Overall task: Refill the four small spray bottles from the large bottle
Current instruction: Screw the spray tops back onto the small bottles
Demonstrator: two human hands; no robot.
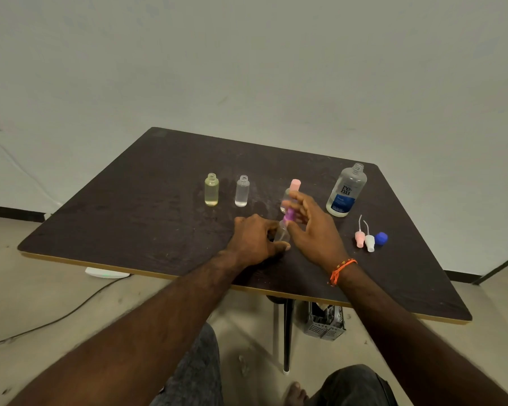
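Note:
On the dark table (pixel 147 206), my left hand (pixel 254 238) grips a small clear spray bottle (pixel 282 234) that leans to the right. My right hand (pixel 314 230) pinches the bottle's purple spray head (pixel 290 215) between thumb and fingers. Just behind my hands stands a small bottle with a pink spray head (pixel 295 184). Two more small bottles stand uncapped to the left, a yellowish one (pixel 211 190) and a clear one (pixel 242 191). The large bottle (pixel 346 190), blue-labelled, stands uncapped at the right.
A pink spray head (pixel 359 238), a white spray head (pixel 370 243) and a blue cap (pixel 381 238) lie right of my right hand. Under the table are a grey basket (pixel 324 323), a table leg (pixel 287 335) and a floor cable (pixel 56 317).

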